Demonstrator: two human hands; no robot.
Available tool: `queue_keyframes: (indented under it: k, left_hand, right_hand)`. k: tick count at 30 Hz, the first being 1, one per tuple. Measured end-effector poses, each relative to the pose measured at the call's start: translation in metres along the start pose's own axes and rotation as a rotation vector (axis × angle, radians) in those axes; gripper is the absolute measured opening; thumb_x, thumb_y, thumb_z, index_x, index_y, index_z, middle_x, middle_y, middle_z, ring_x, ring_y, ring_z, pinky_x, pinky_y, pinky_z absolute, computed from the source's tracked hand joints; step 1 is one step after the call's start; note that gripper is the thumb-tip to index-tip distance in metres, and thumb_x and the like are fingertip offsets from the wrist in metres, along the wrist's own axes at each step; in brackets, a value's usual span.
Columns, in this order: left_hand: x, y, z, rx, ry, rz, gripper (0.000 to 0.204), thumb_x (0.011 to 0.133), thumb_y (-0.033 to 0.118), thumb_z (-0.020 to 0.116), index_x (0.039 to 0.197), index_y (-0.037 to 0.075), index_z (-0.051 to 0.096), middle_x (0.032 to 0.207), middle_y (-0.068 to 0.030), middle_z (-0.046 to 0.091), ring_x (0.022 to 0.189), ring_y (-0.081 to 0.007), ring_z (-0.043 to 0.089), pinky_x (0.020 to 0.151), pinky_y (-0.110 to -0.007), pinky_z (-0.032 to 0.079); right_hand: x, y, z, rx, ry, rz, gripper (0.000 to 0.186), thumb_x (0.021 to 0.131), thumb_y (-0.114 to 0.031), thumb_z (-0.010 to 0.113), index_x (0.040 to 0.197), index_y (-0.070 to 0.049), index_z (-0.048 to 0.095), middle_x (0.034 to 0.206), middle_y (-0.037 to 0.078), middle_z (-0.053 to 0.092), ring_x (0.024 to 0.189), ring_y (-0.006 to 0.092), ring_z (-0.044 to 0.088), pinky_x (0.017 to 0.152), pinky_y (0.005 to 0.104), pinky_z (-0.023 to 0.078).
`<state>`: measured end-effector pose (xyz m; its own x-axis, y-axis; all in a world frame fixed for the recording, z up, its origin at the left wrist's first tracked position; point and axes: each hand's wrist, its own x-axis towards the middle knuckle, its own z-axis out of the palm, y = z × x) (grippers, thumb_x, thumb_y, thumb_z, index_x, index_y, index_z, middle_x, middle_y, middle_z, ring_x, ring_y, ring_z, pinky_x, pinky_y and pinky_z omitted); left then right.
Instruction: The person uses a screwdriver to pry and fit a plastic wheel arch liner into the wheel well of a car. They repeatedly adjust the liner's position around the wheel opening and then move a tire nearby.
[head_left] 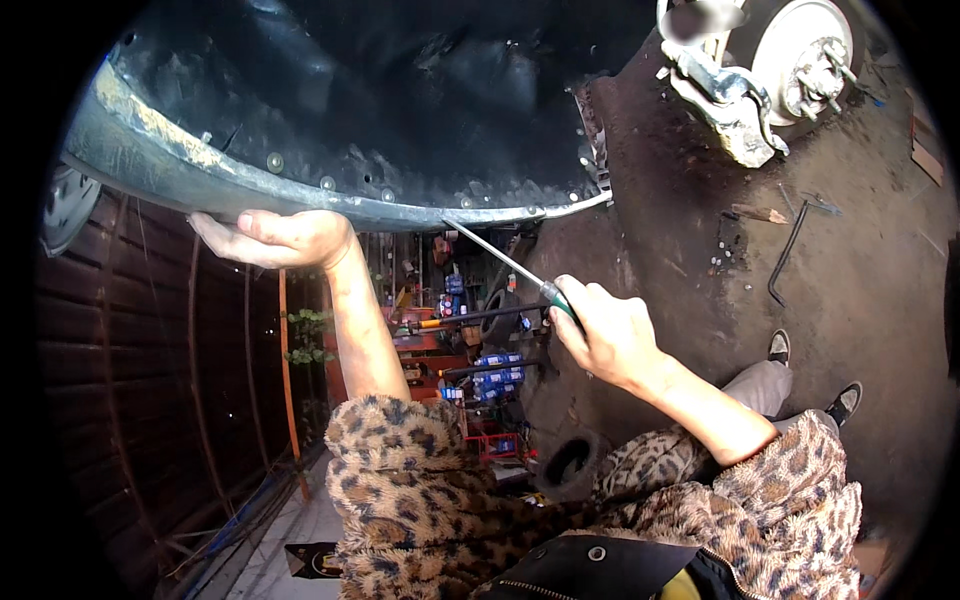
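A dark wheel arch liner (480,90) fills the upper view, with round clips along its curved, scuffed metal rim (160,140). Under that rim at the left, my left hand (270,240) rests palm up with fingers stretched out, against or just below the edge. My right hand (605,335) is closed round the green handle of a screwdriver (500,258); its long shaft slants up-left and its tip meets the rim right of my left hand. Both forearms have leopard-print fleece sleeves.
A brake disc and knuckle (800,65) stand upper right. An L-shaped wrench (788,255) and wood scrap (760,213) lie on the dirty floor (850,290). Tyres (575,450), blue bottles (500,375) and red racks sit below, beside a corrugated wall (140,350). Shoes (845,405) show lower right.
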<state>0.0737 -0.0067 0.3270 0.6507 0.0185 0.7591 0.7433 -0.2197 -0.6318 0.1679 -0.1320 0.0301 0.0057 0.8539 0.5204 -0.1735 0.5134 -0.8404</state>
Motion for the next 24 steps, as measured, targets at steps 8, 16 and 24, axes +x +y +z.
queue_keyframes:
  k: [8, 16, 24]
  left_hand:
    - [-0.002, -0.001, -0.003, 0.029, 0.058, -0.003, 0.051, 0.104, 0.026, 0.032, 0.136, -0.013, 0.039, 0.136, -0.0290, 0.045, 0.127, -0.0375, 0.046, 0.108, -0.047, 0.038]
    - [0.000, 0.010, 0.000, -0.122, 0.267, -0.347, 0.045, 0.096, 0.020, 0.034, 0.124, -0.011, 0.053, 0.124, -0.0234, 0.055, 0.116, -0.0311, 0.054, 0.101, -0.042, 0.045]
    - [-0.002, 0.000, -0.010, -0.068, 0.299, -0.432, 0.040, 0.096, 0.015, 0.038, 0.117, -0.013, 0.057, 0.119, -0.0259, 0.061, 0.113, -0.0333, 0.059, 0.102, -0.038, 0.044]
  right_hand:
    - [-0.006, 0.001, 0.010, 0.042, -0.008, 0.005, 0.031, 0.086, -0.023, 0.069, 0.111, -0.007, 0.060, 0.069, 0.007, 0.055, 0.052, 0.0218, 0.058, 0.046, 0.0331, 0.046]
    - [-0.032, -0.007, 0.014, 0.218, -0.083, 0.275, 0.030, 0.089, -0.023, 0.067, 0.111, -0.005, 0.061, 0.086, 0.013, 0.068, 0.068, 0.0289, 0.069, 0.058, 0.0355, 0.054]
    - [-0.021, -0.016, 0.005, 0.133, -0.082, 0.448, 0.024, 0.091, -0.019, 0.064, 0.111, -0.004, 0.061, 0.079, 0.015, 0.067, 0.068, 0.0279, 0.068, 0.063, 0.0345, 0.052]
